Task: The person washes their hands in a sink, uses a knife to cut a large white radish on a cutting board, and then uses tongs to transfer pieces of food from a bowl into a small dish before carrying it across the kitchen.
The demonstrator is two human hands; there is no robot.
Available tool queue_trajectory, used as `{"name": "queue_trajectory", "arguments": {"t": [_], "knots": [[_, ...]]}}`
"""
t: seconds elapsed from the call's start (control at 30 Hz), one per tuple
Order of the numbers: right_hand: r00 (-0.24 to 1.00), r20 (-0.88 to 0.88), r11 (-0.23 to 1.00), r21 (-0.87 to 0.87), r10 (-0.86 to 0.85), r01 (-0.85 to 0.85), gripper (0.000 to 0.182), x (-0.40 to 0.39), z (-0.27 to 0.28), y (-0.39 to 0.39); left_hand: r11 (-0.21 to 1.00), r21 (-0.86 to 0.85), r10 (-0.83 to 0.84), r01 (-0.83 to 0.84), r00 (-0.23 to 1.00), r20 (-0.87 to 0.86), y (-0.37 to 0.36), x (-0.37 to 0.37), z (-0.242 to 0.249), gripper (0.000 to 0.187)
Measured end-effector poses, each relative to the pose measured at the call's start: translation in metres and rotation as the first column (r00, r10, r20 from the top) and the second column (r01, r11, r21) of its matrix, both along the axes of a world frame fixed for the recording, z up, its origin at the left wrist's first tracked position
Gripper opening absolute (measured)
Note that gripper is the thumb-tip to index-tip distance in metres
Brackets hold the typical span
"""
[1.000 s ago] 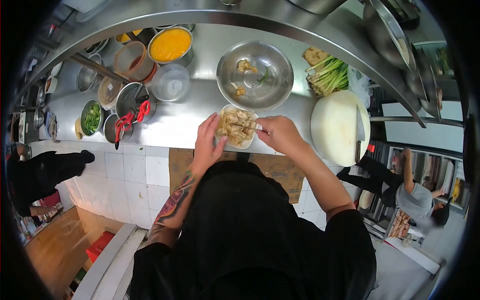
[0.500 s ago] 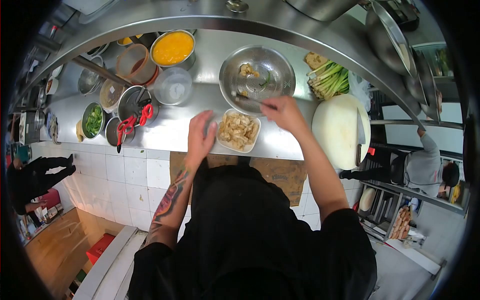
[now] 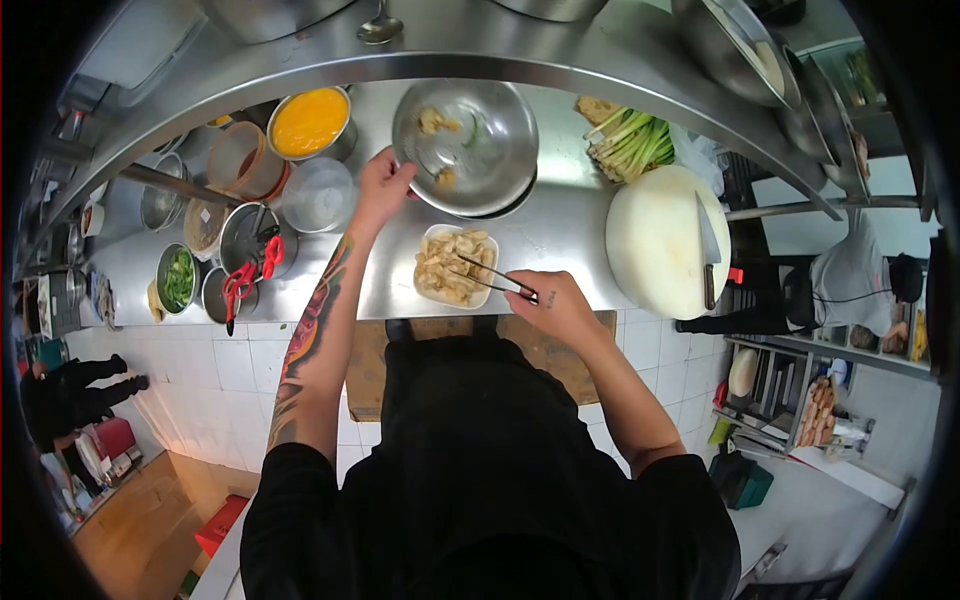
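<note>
My left hand (image 3: pixel 384 186) grips the left rim of a perforated metal colander (image 3: pixel 505 150), which holds a few tan food scraps and a green shred. A second dark rim shows under its lower right edge. In my right hand (image 3: pixel 556 306) is a pair of slim dark tongs (image 3: pixel 497 273), fingers closed round them. The tongs' tips reach over a white square dish (image 3: pixel 421 281) and overlap the pale tan food pieces (image 3: pixel 450 262) heaped inside it.
A thick round white cutting board (image 3: pixel 650 240) with a knife (image 3: pixel 708 250) lies at right, near green stalks (image 3: pixel 632 146). On the left stand an orange-filled pot (image 3: pixel 311 122), a clear plastic tub (image 3: pixel 318 195), red-handled scissors (image 3: pixel 239 288) and bowls. A metal shelf (image 3: pixel 450 67) spans the back.
My left hand has gone from beside the dish to the colander's rim, and the colander now looks tilted. My right hand has moved from the colander down to the dish with the tongs.
</note>
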State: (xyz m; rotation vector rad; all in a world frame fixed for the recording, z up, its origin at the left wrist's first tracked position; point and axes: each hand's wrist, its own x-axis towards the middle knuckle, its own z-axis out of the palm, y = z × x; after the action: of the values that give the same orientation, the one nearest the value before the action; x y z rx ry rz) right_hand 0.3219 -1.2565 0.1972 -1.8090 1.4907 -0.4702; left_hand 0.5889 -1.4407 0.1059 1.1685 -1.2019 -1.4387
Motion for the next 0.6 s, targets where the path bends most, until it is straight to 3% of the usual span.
{"name": "queue_trajectory", "arguments": {"t": [0.07,0.1,0.13,0.2,0.23,0.3,0.4,0.53,0.57,0.6], "knots": [[0.999,0.031,1.0,0.007,-0.022,0.022,0.026,-0.005,-0.001,0.007,0.968,-0.243,0.116,-0.068,0.975,0.188,0.001,0.005,0.014,0.012],[0.998,0.04,0.999,0.023,-0.04,0.039,0.029,-0.006,-0.001,0.01,0.941,-0.337,0.094,0.02,0.943,0.319,-0.003,0.015,0.009,0.008],[0.997,0.05,0.998,0.042,-0.056,0.054,0.031,-0.008,-0.001,0.014,0.941,-0.339,0.093,0.021,0.943,0.318,-0.002,0.014,0.013,0.008],[0.996,0.062,0.998,0.015,-0.06,0.059,0.032,-0.012,-0.014,0.019,0.697,-0.688,0.299,0.203,0.79,0.536,0.0,0.014,0.023,0.006],[0.995,0.075,0.998,-0.011,-0.065,0.066,0.033,-0.011,-0.014,0.02,0.696,-0.689,0.3,0.203,0.79,0.535,0.001,0.012,0.023,0.006],[0.996,0.071,0.998,0.005,-0.063,0.062,0.034,-0.011,-0.009,0.02,0.505,-0.776,0.413,0.377,0.684,0.602,0.002,0.005,0.022,0.008],[0.995,0.075,0.997,0.019,-0.072,0.071,0.035,-0.011,-0.001,0.022,0.484,-0.762,0.423,0.43,0.648,0.634,-0.002,-0.003,0.028,0.01],[0.995,0.05,0.995,0.041,-0.089,0.087,0.034,-0.012,0.008,0.025,0.528,-0.812,0.501,0.25,0.68,0.535,-0.005,-0.01,0.015,0.007],[0.994,0.052,0.995,0.041,-0.094,0.092,0.034,-0.013,0.007,0.026,0.757,-0.652,0.385,0.045,0.775,0.5,0.001,-0.014,0.009,0.005],[0.989,0.081,0.992,0.054,-0.121,0.117,0.034,-0.014,0.004,0.029,0.912,-0.391,0.291,-0.12,0.862,0.414,0.006,-0.018,0.003,0.005]]}}
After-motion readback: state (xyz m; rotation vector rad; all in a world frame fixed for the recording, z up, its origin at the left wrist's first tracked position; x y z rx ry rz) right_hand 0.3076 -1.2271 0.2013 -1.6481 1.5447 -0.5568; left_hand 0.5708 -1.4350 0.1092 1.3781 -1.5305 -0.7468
